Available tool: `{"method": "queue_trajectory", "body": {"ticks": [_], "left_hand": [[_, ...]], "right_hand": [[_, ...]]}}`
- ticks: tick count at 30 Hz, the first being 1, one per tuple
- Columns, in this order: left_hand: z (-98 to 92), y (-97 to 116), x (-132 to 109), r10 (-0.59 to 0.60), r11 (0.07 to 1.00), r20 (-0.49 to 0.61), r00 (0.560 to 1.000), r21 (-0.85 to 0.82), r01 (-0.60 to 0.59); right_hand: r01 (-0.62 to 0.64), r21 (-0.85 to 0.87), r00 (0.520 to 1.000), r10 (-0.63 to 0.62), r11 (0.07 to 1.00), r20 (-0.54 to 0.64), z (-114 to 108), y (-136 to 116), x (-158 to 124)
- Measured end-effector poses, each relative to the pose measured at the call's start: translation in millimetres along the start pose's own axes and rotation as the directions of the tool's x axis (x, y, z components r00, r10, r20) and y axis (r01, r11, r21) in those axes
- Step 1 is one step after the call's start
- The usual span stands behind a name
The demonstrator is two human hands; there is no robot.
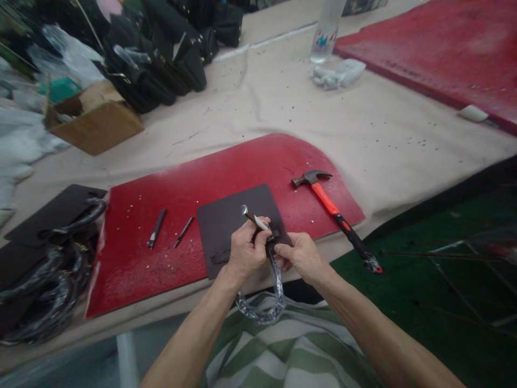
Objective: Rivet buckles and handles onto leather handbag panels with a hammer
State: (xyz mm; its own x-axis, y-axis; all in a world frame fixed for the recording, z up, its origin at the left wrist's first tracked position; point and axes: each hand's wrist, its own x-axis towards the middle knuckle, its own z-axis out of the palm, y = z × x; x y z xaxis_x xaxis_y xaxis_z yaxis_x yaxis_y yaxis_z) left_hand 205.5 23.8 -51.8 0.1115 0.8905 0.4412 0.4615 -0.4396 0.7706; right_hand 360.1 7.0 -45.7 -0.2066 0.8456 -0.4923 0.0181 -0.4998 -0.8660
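Note:
My left hand [245, 249] is closed round a metal punch tool [251, 215], its tip set near the edge of a dark leather panel [230, 218]. My right hand [301, 256] pinches the panel's edge where a plastic-wrapped bag handle [270, 307] is attached; the handle loops down over the table edge toward my lap. The panel lies on a red cutting board [181, 188].
A claw hammer [335, 213] with an orange and black handle lies right of the panel. Two small punches [156, 228] rest on the board's left part. Finished panels with handles [48, 253] are stacked at left. A cardboard box [95, 121], black bags, a bottle [325, 32] stand farther back.

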Motion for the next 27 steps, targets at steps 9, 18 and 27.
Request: {"method": "queue_trajectory", "body": {"ticks": [9,18,27], "left_hand": [[6.8,-11,-7,0.153,0.982,0.076,0.985,0.097,-0.16],[9.5,-13,-10,0.17,0.978,0.126,0.977,0.097,-0.182],[12.3,-10,-10,0.14,0.987,0.113,0.984,0.068,-0.148]], "right_hand": [[-0.008,-0.308,0.998,-0.011,0.951,-0.058,-9,-3,-13],[0.004,-0.795,0.866,-0.4,0.606,-0.3,-79,-31,-25],[-0.076,-0.692,0.929,-0.2,0.718,-0.31,-118,-58,6]]}}
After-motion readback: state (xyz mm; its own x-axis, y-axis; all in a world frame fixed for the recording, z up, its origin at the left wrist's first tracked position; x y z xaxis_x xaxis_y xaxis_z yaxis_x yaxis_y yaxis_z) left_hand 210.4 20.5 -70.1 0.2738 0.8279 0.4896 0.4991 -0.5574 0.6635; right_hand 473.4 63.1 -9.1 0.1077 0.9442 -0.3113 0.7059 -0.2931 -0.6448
